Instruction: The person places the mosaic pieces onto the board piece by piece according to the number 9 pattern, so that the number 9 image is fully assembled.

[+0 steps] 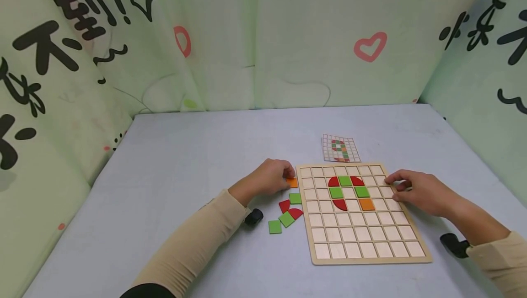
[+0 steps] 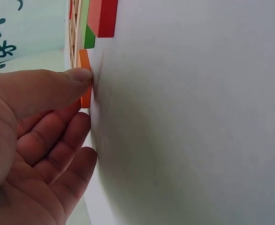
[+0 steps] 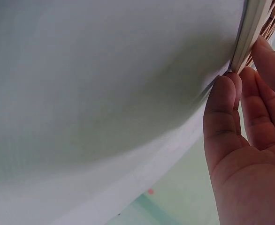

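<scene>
An orange tile point(image 1: 293, 183) is pinched by the left hand point(image 1: 269, 177); the board point(image 1: 370, 261), set between the two parted hands, is held at its edge by the right hand point(image 1: 424, 191).

The head view is evenly bright; soft shadows darken the wrist-view tabletop point(image 2: 198, 117).

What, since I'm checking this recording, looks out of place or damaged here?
Nothing looks damaged. Mildly askew: one loose green square tile is turned at an angle beside a red quarter-circle tile, left of the gridded wooden board. The other loose green squares lie straighter.
</scene>
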A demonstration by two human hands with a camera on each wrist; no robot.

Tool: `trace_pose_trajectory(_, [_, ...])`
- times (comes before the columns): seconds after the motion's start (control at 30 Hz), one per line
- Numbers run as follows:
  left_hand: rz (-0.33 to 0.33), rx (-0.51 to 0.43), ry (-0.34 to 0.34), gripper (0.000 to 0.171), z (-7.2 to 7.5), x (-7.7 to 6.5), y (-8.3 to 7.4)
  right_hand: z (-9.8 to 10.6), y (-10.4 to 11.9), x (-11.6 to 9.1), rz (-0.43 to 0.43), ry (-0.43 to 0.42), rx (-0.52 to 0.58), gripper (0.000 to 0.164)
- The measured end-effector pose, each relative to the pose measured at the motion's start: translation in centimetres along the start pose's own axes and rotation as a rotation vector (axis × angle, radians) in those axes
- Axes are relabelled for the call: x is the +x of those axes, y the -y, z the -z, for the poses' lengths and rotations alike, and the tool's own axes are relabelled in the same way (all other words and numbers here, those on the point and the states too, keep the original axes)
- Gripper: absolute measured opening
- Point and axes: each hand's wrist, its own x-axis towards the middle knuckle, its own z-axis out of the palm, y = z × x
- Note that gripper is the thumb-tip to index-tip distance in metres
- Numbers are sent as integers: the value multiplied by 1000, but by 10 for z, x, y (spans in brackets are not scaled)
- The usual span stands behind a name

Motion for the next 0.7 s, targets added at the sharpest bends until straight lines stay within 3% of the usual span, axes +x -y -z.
trace_pose_trajectory(0.43, [16,-14,17,16,2,-1,0,0,1,0,-14,6,1,35])
trace_pose_trajectory(0.7, [-10,18,6,16,5,-4,-2,0,1,1,-15,7,1,35])
